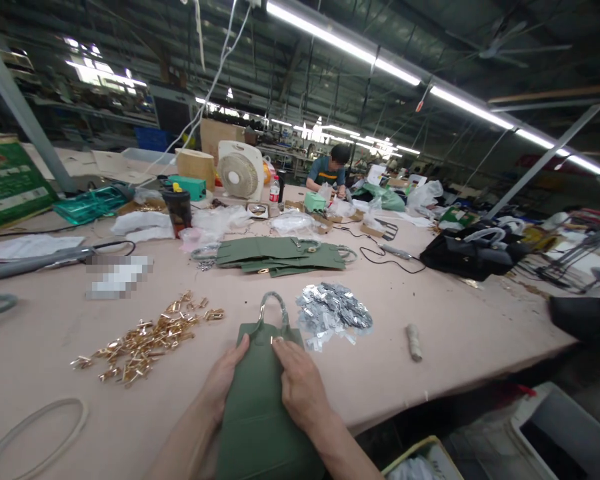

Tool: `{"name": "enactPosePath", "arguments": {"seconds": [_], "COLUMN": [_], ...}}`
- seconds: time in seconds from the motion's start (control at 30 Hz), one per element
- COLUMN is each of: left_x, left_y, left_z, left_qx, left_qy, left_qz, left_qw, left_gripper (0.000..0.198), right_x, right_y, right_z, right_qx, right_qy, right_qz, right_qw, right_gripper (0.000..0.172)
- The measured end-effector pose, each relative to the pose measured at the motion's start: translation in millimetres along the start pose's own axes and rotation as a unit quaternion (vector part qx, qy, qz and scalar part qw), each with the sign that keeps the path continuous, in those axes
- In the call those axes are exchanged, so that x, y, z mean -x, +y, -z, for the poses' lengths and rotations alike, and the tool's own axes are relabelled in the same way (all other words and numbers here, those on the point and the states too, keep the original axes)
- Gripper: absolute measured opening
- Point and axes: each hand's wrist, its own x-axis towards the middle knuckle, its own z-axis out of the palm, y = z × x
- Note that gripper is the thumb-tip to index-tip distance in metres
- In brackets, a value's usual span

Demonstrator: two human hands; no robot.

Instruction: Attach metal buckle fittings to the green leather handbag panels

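A green leather bag panel (260,407) with a grey wrapped handle (274,308) lies on the pink table in front of me. My left hand (223,378) grips its left edge, thumb on top. Fingers of my right hand (300,383) press down on its upper middle, pinched near a small metal fitting. A heap of gold metal clasps (147,337) lies to the left. A pile of silver metal pieces (333,313) lies just right of the handle.
A stack of green panels (280,255) lies farther back. A small roll (414,342) sits right, a black bag (467,252) beyond it. A fan (240,171), cup (179,208) and plastic wrap crowd the far table. A person (330,171) works there. A bin (555,427) stands below right.
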Motion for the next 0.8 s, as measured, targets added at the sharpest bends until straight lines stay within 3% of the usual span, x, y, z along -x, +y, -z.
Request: {"name": "enactPosePath", "arguments": {"seconds": [0.17, 0.27, 0.33, 0.43, 0.5, 0.6, 0.7, 0.8], "left_x": [0, -8, -15, -21, -20, -13, -6, -3], "left_y": [-6, -3, 2, 8, 9, 8, 8, 9], "left_z": [-3.8, 3.9, 12.3, 24.0, 27.9, 26.6, 22.4, 21.1], "left_qx": [-0.075, -0.169, -0.281, -0.459, -0.539, -0.595, -0.604, -0.559], "left_qy": [0.058, 0.084, 0.137, 0.207, 0.204, 0.23, 0.283, 0.303], "left_qz": [-0.046, -0.111, -0.204, -0.313, -0.318, -0.286, -0.263, -0.24], "left_qw": [0.994, 0.976, 0.928, 0.805, 0.753, 0.715, 0.697, 0.733], "left_gripper": [0.039, 0.042, 0.053, 0.067, 0.063, 0.056, 0.055, 0.052], "right_x": [-1, 0, 1, 3, 3, 4, 6, 7], "right_y": [-7, -6, -4, -4, -5, -9, -13, -12], "right_z": [-4, -5, -5, -3, 1, 9, 17, 18], "right_qx": [0.012, 0.005, -0.006, -0.028, -0.053, -0.114, -0.182, -0.238], "right_qy": [-0.004, 0.002, 0.004, 0.004, 0.005, 0.0, 0.001, 0.032], "right_qz": [-0.038, -0.037, -0.037, -0.031, -0.029, -0.036, -0.047, -0.088], "right_qw": [0.999, 0.999, 0.999, 0.999, 0.998, 0.993, 0.982, 0.967], "right_gripper": [0.073, 0.073, 0.07, 0.063, 0.058, 0.048, 0.039, 0.033]}}
